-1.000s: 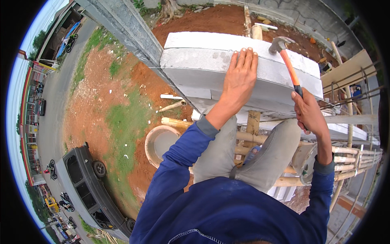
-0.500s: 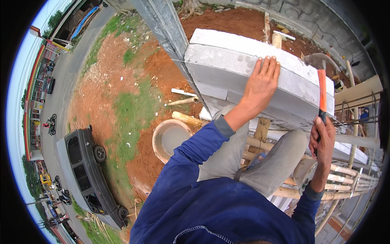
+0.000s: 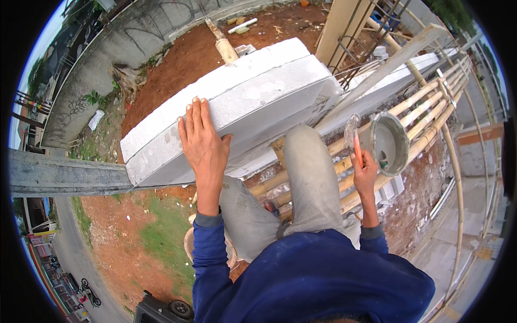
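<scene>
My left hand [image 3: 204, 142] lies with fingers stretched out on the top edge and near face of a pale grey lightweight block [image 3: 269, 81], part of a wall in front of me. A string runs along this near face. My right hand [image 3: 364, 175] is closed round the orange handle of a tool [image 3: 357, 148]. Its narrow, grey, smeared head points away from me; whether it is a trowel or a hammer I cannot make out. Just right of this hand stands a round bucket [image 3: 405, 141] with grey mortar residue inside.
Bamboo poles [image 3: 425, 116] form scaffolding under and right of my knees. A concrete post [image 3: 70, 172] meets the wall's left end. Steel bars [image 3: 344, 59] and a wooden board [image 3: 336, 32] rise at its right. Below left are a tub [image 3: 189, 245] and a parked vehicle [image 3: 156, 309].
My view has swung to the right. My right hand has drawn the tool back from the wall's right end toward the mortar bucket. My left hand still rests on the block.
</scene>
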### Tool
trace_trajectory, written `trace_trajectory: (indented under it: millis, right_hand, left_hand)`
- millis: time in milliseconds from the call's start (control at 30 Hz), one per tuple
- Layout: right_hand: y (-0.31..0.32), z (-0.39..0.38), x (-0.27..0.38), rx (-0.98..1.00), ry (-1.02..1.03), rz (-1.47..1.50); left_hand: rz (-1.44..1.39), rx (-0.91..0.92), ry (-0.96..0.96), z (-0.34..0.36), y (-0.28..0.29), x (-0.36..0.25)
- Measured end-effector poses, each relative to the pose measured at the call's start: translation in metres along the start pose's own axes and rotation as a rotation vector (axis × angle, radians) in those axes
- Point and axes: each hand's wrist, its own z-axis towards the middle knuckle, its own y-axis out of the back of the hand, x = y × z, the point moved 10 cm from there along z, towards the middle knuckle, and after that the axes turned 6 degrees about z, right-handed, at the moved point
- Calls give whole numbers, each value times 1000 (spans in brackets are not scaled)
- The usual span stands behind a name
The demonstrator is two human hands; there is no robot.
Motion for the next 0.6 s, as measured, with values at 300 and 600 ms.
trace_trajectory:
  millis: [300,600]
  right_hand:
    - [-27,-51,-208,58,-292,-542]
    - [-58,-63,-282,81,-63,-603]
  left_hand:
    - [95,36,-10,-1,-3,-2]
    - [111,149,49,10,-2,-4]
